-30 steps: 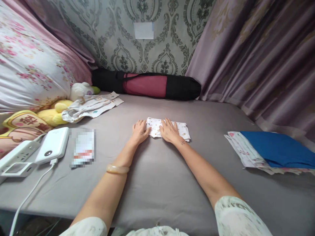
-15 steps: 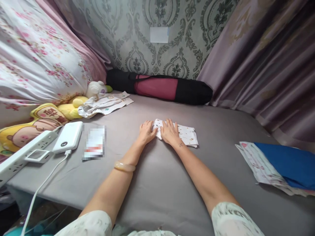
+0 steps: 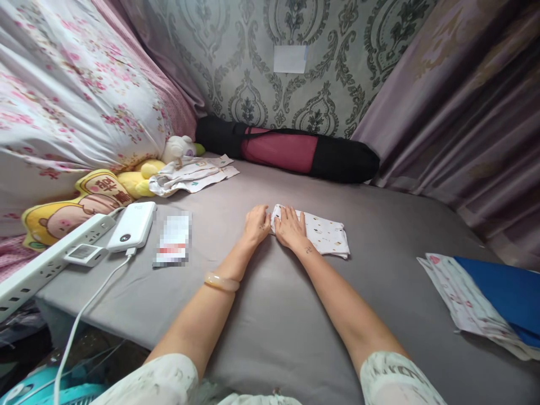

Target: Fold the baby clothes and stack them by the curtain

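A folded white cloth with small scattered prints lies in the middle of the grey-covered surface. My right hand rests flat on its left part, fingers stretched forward and the palm hiding some of the cloth. At the cloth's left edge is my left hand, its fingers curled in and closed at that edge; the fingertips are partly hidden. A pale bangle circles my left forearm.
A crumpled printed cloth and plush toys lie at the back left. Nearer are a power bank, a power strip and a blurred packet. A black-and-red long bag lies along the wall. Folded fabrics and a blue item are right.
My left hand's fingers have gone from lying flat to curled at the cloth's edge. My right hand stays flat on the cloth. The camera view has turned slightly left.
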The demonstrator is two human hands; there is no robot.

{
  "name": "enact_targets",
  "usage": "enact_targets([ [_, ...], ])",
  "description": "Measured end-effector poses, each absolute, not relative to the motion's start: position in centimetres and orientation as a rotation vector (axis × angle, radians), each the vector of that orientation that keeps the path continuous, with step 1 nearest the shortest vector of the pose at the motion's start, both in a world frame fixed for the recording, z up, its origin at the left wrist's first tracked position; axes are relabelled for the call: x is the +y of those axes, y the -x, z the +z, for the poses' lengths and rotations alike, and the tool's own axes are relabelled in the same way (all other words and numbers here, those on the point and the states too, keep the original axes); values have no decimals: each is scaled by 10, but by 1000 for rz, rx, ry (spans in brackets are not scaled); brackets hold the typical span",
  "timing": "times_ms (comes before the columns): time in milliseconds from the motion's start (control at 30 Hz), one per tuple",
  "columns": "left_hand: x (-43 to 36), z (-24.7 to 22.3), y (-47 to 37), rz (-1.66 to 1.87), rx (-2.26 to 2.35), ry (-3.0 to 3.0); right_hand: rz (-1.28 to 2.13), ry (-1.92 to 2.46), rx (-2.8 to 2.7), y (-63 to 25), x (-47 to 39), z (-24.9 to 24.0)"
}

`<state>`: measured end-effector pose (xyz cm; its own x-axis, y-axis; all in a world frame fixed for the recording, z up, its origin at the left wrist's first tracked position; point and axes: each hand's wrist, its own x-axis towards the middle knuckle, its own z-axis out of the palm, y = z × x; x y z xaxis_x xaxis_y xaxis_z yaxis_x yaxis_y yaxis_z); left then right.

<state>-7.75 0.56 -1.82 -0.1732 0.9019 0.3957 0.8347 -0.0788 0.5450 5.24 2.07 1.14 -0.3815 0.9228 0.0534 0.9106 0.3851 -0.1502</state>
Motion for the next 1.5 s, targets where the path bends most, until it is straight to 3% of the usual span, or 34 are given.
enact_targets([
  [733, 9, -15, 79, 1234, 2043, -1842, 250, 1586, -2512, -39, 20, 22],
  [900, 2, -9, 68, 1005, 1934, -2122, 89, 1709, -2418, -75, 12, 26],
  [1133, -11, -2, 57, 546, 1760, -2306, 119, 1781, -2430, -94, 8, 14],
  [1500, -13, 2, 55, 580, 1770, -2378, 86, 1809, -2320, -104, 9, 19],
])
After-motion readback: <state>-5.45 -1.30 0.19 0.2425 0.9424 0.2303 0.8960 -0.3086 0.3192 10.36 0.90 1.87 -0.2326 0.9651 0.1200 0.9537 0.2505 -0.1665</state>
